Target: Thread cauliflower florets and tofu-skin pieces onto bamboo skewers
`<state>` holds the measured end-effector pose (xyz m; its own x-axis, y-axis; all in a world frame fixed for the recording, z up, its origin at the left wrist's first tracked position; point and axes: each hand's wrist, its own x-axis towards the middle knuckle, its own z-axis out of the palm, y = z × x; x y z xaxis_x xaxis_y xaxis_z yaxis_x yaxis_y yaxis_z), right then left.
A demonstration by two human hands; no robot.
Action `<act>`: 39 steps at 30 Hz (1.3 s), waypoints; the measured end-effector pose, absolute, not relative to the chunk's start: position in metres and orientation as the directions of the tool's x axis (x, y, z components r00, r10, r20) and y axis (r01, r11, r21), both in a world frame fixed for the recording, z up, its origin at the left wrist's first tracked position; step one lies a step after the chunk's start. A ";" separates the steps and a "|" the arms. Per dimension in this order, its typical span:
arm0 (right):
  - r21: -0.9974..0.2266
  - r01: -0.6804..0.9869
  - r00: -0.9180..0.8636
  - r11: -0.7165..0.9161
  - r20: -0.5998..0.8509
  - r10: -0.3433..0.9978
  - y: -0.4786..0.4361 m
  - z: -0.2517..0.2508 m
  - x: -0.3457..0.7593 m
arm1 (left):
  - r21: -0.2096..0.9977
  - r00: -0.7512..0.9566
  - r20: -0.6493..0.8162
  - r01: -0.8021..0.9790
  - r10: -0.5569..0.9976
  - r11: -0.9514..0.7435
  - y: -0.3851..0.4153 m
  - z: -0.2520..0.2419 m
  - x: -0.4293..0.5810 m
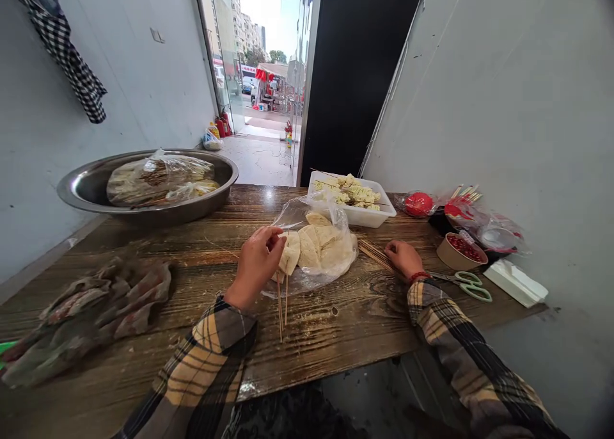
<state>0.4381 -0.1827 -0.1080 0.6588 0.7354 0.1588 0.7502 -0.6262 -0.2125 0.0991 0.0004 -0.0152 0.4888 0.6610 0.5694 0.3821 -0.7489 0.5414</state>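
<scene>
My left hand [259,260] is curled beside a pale, flat piece of food [290,255] threaded on thin bamboo skewers [280,308]. Its thumb and forefinger bend close together at the piece's left edge; what they hold, if anything, is hidden. More pale flat food slices [321,244] overlap to the right, lying on and partly under a clear plastic bag [338,216]. On the right, my right hand [404,258] rests low over a bundle of loose bamboo skewers [377,253], its fingers closed at their near end. Fingertips there are partly hidden.
Behind the slices stands a white plastic tub [371,217] of skewered food. A wide metal basin [192,210] with bagged skewers sits back left; a crumpled cloth [105,304] lies nearer. Scissors [472,284], a paper bowl [455,256] and tissues [515,282] are at right.
</scene>
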 end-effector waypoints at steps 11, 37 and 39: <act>-0.198 0.682 0.724 -0.704 0.323 0.610 -0.187 -0.094 0.436 | 0.417 0.579 0.534 0.453 0.616 -0.788 -0.011 -0.016 0.102; -0.507 0.839 0.366 -0.196 0.260 0.893 -0.108 -0.065 0.275 | -0.030 0.805 0.299 0.545 0.513 -0.838 -0.024 -0.038 0.123; -0.457 0.864 0.361 -0.209 0.274 0.892 -0.109 -0.063 0.268 | 0.006 0.799 0.309 0.541 0.516 -0.841 -0.023 -0.040 0.122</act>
<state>0.2685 -0.1090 -0.0626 0.3606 0.8917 0.2735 0.8643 -0.2093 -0.4574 0.1215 -0.0225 -0.0400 0.7989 0.5162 0.3087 0.5411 -0.8409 0.0059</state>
